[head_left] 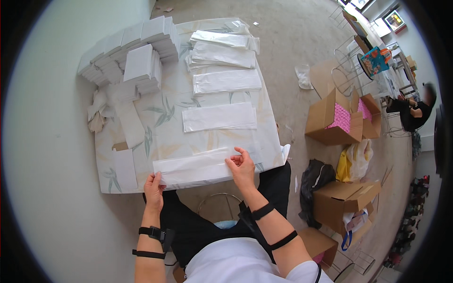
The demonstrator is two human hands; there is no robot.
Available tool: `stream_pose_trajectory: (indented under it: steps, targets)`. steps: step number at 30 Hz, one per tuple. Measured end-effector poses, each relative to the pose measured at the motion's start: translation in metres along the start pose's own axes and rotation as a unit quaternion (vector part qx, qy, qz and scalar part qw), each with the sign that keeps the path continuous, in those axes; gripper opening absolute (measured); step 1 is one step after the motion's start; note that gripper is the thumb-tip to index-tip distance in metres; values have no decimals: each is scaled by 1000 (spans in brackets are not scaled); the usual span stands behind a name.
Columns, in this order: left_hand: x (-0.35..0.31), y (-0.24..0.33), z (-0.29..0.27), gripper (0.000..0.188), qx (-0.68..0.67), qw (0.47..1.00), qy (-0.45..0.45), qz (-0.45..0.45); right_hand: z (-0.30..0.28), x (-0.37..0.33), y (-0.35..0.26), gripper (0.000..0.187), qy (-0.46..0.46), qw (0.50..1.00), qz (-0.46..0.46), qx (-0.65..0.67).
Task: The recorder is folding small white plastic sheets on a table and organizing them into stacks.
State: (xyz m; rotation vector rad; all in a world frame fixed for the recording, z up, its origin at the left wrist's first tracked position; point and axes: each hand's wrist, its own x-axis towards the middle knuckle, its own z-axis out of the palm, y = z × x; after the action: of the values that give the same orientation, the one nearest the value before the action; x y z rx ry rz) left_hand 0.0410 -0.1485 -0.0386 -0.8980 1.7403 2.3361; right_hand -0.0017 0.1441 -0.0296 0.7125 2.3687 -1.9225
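Note:
A long flat white packet (191, 168), seemingly a paper piece in a clear plastic sleeve, lies along the near edge of the table. My left hand (154, 189) pinches its left end between thumb and fingers. At the right end, my right hand (242, 169) is closed with thumb and forefinger on the packet, where clear film stretches out beyond the white part. Farther back lie similar packets: one group (219, 117) just beyond my hands, a neat stack (226, 81) behind it, and looser piles (222, 54) toward the far edge.
Tall stacks of white folded card (141, 63) fill the table's far left. Crumpled paper (99, 111) and a white card piece (125, 167) lie at the left. Cardboard boxes (321, 120), some holding pink contents, and bags (314, 188) stand on the floor right. Another person (420, 111) sits far right.

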Motion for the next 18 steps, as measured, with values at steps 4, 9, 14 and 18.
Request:
stream_pose_trajectory:
  steps: [4,9,14,18]
  targets:
    - [14,-17,-2,15,85,995,57,-13,10,3,7,50,7,997,-29,-73]
    - [21,-28,-1,16,142,987,75,21,13,7,10,61,55,984,-126,-113]
    - [25,-35,5,20,248,958,124,72,19,13,26,61,65,979,-136,-141]
    - [27,-40,7,26,339,917,149,148,21,15,32,62,68,979,-128,-146]
